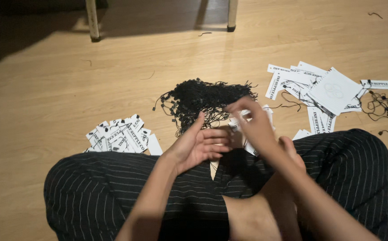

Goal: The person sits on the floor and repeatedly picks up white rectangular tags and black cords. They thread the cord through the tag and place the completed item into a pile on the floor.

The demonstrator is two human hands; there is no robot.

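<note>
Crossed legs in black pinstriped trousers fill the foreground, a bare foot tucked between them, as a person sits on a pale wooden floor sorting white printed paper tags. Left hand rests palm-up above the knee, fingers loosely curled and half open, holding nothing that can be seen. Right hand hovers just beyond it, blurred, its fingertips pinched on what looks like a thin black string and a white tag; the grip itself is hard to read. Directly ahead lies a tangled heap of black looped strings, touching the hands' working space. One stack of tags sits by the left knee, a looser scatter of tags with stray black cords beyond the right. Pulling a single string from so dense a tangle could drag others out with it, and the dim light may make the small loop easy to fumble.
</note>
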